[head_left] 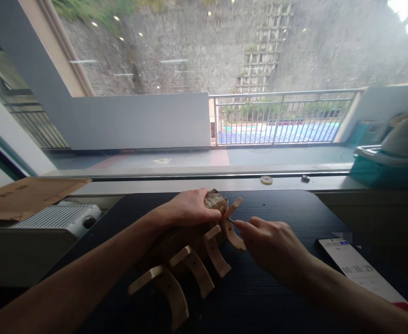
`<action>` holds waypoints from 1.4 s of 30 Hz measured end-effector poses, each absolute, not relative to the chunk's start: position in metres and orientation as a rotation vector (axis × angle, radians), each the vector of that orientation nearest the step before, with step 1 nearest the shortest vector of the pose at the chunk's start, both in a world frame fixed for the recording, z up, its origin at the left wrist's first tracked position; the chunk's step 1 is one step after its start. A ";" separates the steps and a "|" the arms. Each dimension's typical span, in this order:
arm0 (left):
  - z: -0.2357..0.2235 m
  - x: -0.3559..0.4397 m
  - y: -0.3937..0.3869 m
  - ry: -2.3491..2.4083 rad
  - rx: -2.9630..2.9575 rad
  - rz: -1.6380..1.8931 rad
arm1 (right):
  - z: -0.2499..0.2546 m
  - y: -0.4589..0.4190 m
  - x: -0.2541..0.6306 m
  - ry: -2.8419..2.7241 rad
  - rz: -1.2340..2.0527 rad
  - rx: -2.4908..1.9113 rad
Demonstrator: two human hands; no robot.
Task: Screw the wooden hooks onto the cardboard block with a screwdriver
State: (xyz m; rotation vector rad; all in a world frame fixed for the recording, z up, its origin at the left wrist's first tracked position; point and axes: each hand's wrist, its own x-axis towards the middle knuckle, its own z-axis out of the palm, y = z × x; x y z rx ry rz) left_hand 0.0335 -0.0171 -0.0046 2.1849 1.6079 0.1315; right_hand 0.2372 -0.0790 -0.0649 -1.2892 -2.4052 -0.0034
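On the dark worktop (283, 297), around its middle, lies a brown rounded body (215, 202), which stretches from the near left to the far right; most of it is in shade, so its material I cannot tell. Along its right side stand four bent wooden pieces (198, 273) in a row, and small dark holes are seen in them. The left hand (190, 208) lies over the far part of the body, and its grip is clamped on it, with the thumb toward the right. The right hand (268, 236) has its grip closed on a thin metal tool (230, 221), whose tip meets the farthest wooden piece; the kind of tip I cannot tell.

At the right of the worktop lies a smartphone (364, 271) with a lit screen showing digits. Beyond the far edge, on the windowsill (224, 185), there are a roll of tape (266, 180) and, to its right, a small dark object (305, 178). Far right is a teal bin (367, 164); at the left, a cardboard sheet (33, 197) is above a white ribbed casing (55, 222).
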 end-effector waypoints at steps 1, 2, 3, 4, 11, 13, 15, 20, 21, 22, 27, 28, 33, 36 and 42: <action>-0.004 0.034 -0.017 1.609 2.196 0.129 | -0.066 -0.076 0.237 -2.292 0.243 -1.326; -0.004 0.034 -0.017 1.613 2.204 0.126 | -0.066 -0.073 0.237 -2.144 0.528 -1.359; -0.004 0.034 -0.017 1.616 2.207 0.123 | -0.066 -0.069 0.237 -1.978 0.817 -1.379; -0.004 0.035 -0.017 1.621 2.206 0.123 | -0.067 -0.066 0.237 -1.816 1.074 -1.386; -0.005 0.031 -0.012 1.587 2.116 0.167 | -0.070 -0.067 0.244 -1.869 0.973 -1.481; -0.004 0.028 -0.010 1.559 2.079 0.176 | -0.070 -0.076 0.249 -1.943 0.765 -1.451; -0.002 0.027 -0.009 1.539 2.049 0.189 | -0.070 -0.085 0.255 -2.004 0.646 -1.360; 0.003 0.028 -0.013 1.527 2.042 0.178 | -0.068 -0.099 0.261 -2.260 0.034 -1.323; 0.003 0.029 -0.013 1.524 2.053 0.172 | -0.068 -0.100 0.260 -2.289 -0.050 -1.349; 0.003 0.028 -0.013 1.516 2.063 0.170 | -0.068 -0.100 0.258 -2.298 -0.090 -1.369; 0.000 0.023 -0.008 1.452 2.029 0.194 | -0.072 -0.098 0.254 -2.257 -0.106 -1.309; 0.001 0.022 -0.007 1.440 2.009 0.195 | -0.073 -0.097 0.255 -2.276 -0.155 -1.270; 0.004 0.023 -0.008 1.435 1.956 0.185 | -0.073 -0.096 0.257 -2.277 -0.368 -1.120; 0.003 0.022 -0.007 1.410 1.962 0.192 | -0.072 -0.095 0.254 -2.277 -0.379 -1.119; 0.000 0.019 -0.001 1.362 1.936 0.201 | -0.075 -0.091 0.251 -2.283 -0.383 -1.112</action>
